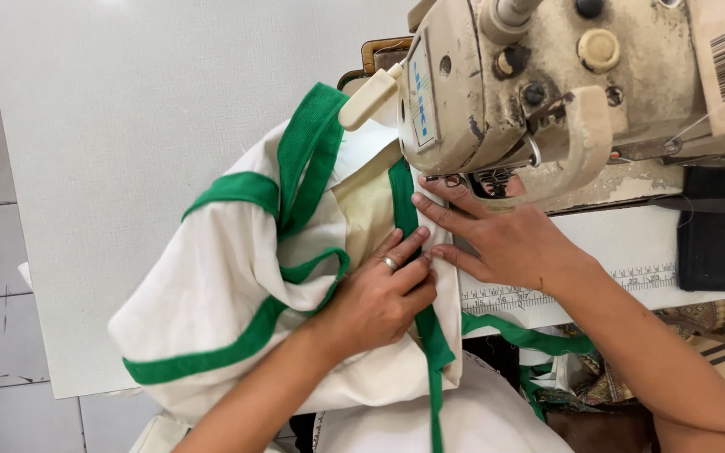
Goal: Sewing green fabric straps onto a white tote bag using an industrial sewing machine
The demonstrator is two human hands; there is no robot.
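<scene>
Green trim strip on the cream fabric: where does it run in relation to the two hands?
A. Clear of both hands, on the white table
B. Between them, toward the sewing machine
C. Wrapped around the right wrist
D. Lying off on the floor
B: the green trim strip runs up between the left hand and right hand, both pressed flat on the cream fabric, toward the sewing machine.

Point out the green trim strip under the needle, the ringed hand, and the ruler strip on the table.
green trim strip [402,197], head view, stretch just before the needle.
left hand [379,294], head view, back of hand.
ruler strip [644,275], head view, printed scale.
</scene>
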